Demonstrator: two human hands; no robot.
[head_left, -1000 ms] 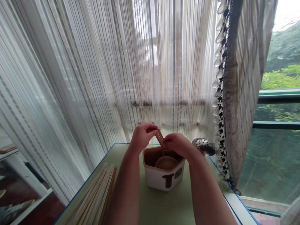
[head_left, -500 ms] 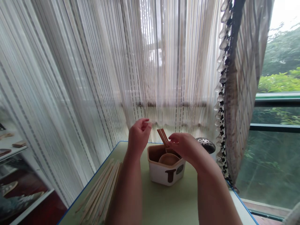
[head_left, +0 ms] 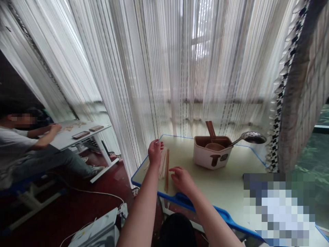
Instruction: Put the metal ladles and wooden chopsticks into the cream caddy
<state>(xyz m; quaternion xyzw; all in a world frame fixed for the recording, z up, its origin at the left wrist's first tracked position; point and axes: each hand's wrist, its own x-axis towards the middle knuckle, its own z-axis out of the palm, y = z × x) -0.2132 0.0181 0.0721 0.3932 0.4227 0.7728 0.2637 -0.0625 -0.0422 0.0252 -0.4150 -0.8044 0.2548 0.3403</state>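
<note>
Light wooden chopsticks (head_left: 162,164) lie in a bunch at the left end of the table (head_left: 185,147), with darker brown chopsticks (head_left: 167,171) along their right side. My left hand (head_left: 154,153) is raised at the bunch's far left, its fingers loosely bent and apart, holding nothing I can see. Just right of the brown chopsticks, my right hand (head_left: 181,177) reaches out with its fingers apart and empty. A white and brown utensil holder (head_left: 205,157) stands farther right. In it are brown sticks (head_left: 210,129), a brown round-bowled ladle (head_left: 215,146) and a metal skimmer (head_left: 254,137) leaning out rightward.
A blue rim (head_left: 190,202) edges the table. Striped curtains (head_left: 159,85) hang behind it. At left, another person (head_left: 15,147) sits at a white table (head_left: 77,132) with small items. A white cable (head_left: 97,193) crosses the red floor. A blurred patch (head_left: 282,209) covers the table's right end.
My view has turned left and down. Both hands have moved from beside the utensil holder to the chopsticks at the left. The other person has come into view.
</note>
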